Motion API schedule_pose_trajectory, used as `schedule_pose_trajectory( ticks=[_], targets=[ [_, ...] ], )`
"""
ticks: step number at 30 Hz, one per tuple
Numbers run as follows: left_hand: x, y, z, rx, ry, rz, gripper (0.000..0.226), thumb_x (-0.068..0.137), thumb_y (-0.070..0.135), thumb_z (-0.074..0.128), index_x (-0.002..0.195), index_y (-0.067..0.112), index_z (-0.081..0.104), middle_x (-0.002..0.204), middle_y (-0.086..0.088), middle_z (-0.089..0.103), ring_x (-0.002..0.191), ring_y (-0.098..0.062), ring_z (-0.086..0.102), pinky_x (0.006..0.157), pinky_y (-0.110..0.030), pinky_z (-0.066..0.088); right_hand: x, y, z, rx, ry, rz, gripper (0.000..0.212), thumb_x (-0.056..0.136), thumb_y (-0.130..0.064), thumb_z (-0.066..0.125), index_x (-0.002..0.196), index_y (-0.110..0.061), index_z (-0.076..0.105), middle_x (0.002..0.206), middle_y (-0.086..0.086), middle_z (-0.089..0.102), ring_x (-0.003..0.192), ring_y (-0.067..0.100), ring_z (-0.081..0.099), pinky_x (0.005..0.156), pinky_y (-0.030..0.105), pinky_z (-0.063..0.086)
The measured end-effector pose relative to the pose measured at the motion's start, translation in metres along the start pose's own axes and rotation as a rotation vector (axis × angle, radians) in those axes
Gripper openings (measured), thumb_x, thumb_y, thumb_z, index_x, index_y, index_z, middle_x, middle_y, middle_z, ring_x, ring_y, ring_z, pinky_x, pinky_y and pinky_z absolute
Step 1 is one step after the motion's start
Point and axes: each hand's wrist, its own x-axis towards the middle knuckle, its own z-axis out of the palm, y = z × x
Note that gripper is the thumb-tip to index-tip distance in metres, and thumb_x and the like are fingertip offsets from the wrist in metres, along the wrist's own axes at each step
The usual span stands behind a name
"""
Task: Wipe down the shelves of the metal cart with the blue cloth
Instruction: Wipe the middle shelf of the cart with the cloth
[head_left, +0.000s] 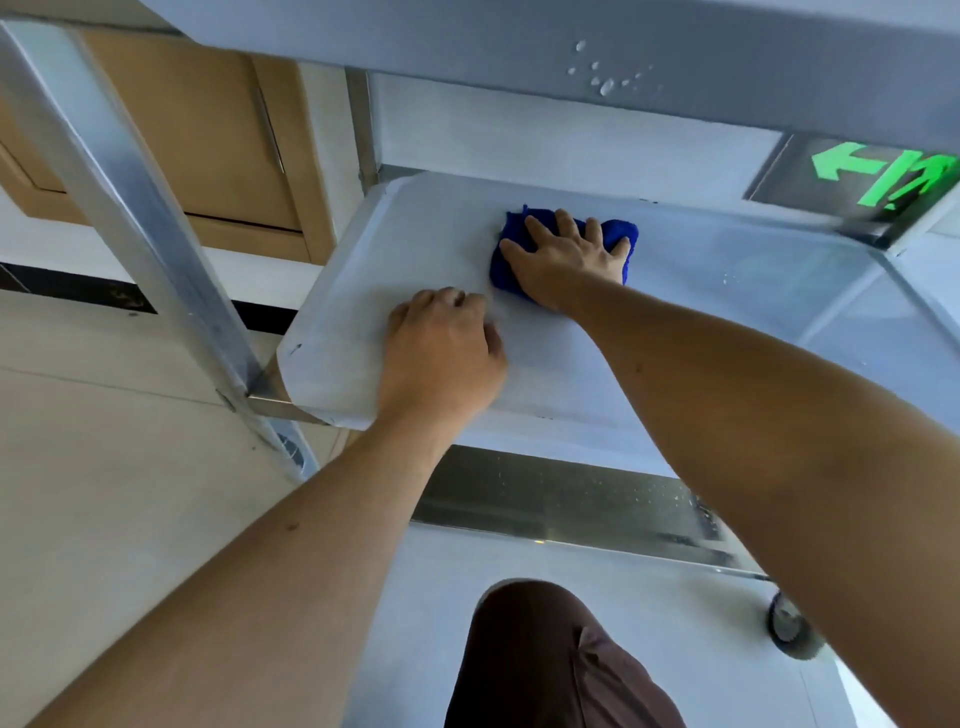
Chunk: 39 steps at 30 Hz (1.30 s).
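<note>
Wiping proceeds on the middle shelf (701, 270) of the metal cart, where the blue cloth (613, 231) lies toward the rear. Flat on the cloth, fingers spread, the right hand (566, 254) presses it down. Nearer than the cloth, the left hand (441, 353) rests with curled fingers (whether it grips anything cannot be told). Recommended: maintain even palm pressure and overlap strokes toward droplets right of the cloth.

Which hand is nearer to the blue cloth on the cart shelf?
The right. The right hand presses flat on the blue cloth, fingers spread. The left hand rests on the shelf apart from the cloth, nearer the front edge, fingers curled.
</note>
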Motion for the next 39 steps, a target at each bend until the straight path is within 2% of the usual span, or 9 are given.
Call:
schedule_pose_trajectory(
  ticks=[5,12,17,25,27,31,36,39],
  targets=[
    [-0.001,0.0,0.003,0.02,0.032,-0.001,0.03,0.093,0.032,0.04,0.094,0.017,0.066,0.09,0.0,0.064,0.09,-0.02,0.055,0.086,-0.037,0.047,0.04,-0.001,-0.003,0.021,-0.021,0.006,0.068,0.091,-0.072,0.017,0.152,-0.043,0.028,0.163,-0.001,0.022,0.15,0.035,0.012,0.114,0.068,0.008],
    [0.0,0.004,-0.002,0.044,-0.008,-0.006,0.031,0.094,0.032,0.039,0.088,0.017,0.065,0.085,0.0,0.063,0.087,-0.02,0.056,0.088,-0.038,0.048,0.037,0.002,-0.003,0.022,-0.027,-0.011,0.068,0.092,-0.07,0.016,0.152,-0.042,0.027,0.164,-0.001,0.021,0.15,0.035,0.01,0.114,0.068,0.006],
    [0.001,0.008,-0.006,0.063,-0.023,-0.003,0.03,0.094,0.031,0.04,0.089,0.017,0.066,0.083,0.0,0.064,0.085,-0.021,0.057,0.083,-0.039,0.05,0.01,0.007,0.0,0.006,-0.01,-0.028,0.067,0.092,-0.07,0.014,0.151,-0.041,0.029,0.162,-0.001,0.024,0.148,0.035,0.013,0.113,0.068,0.007],
    [-0.001,0.012,-0.013,0.066,-0.047,0.004,0.024,0.091,0.026,0.047,0.077,0.015,0.064,0.078,-0.001,0.062,0.081,-0.024,0.057,0.071,-0.034,0.045,-0.076,0.024,-0.003,0.021,-0.018,-0.035,0.07,0.09,-0.07,0.011,0.154,-0.041,0.023,0.166,-0.002,0.015,0.15,0.035,0.006,0.112,0.068,0.003],
    [-0.001,0.016,-0.015,0.087,-0.068,-0.001,0.025,0.091,0.027,0.046,0.079,0.015,0.065,0.082,-0.003,0.063,0.084,-0.025,0.057,0.07,-0.033,0.042,-0.1,0.028,-0.005,0.027,-0.022,-0.029,0.07,0.091,-0.07,0.012,0.154,-0.042,0.021,0.167,-0.003,0.013,0.151,0.035,0.004,0.112,0.068,0.001],
    [0.0,0.019,-0.021,0.168,-0.123,-0.027,0.031,0.093,0.031,0.042,0.098,0.014,0.068,0.104,-0.007,0.067,0.098,-0.029,0.06,0.082,-0.037,0.049,-0.144,0.037,-0.007,0.054,-0.053,-0.022,0.071,0.09,-0.071,0.012,0.154,-0.042,0.021,0.167,-0.003,0.01,0.152,0.034,0.001,0.113,0.067,-0.003],
    [0.011,0.038,-0.022,0.3,-0.248,-0.129,0.031,0.09,0.032,0.041,0.105,0.014,0.062,0.102,-0.013,0.065,0.096,-0.032,0.059,0.071,-0.034,0.043,-0.181,0.053,-0.01,0.085,-0.036,-0.011,0.073,0.089,-0.07,0.011,0.154,-0.041,0.023,0.168,-0.003,0.01,0.152,0.034,0.0,0.114,0.066,-0.005],
    [0.018,0.058,-0.016,0.325,-0.26,-0.12,0.033,0.093,0.035,0.039,0.106,0.013,0.059,0.102,-0.013,0.062,0.096,-0.031,0.055,0.073,-0.038,0.041,-0.194,0.065,-0.011,0.098,-0.006,-0.019,0.072,0.089,-0.071,0.011,0.153,-0.043,0.025,0.167,-0.004,0.013,0.151,0.034,0.004,0.114,0.066,-0.004]
  ],
)
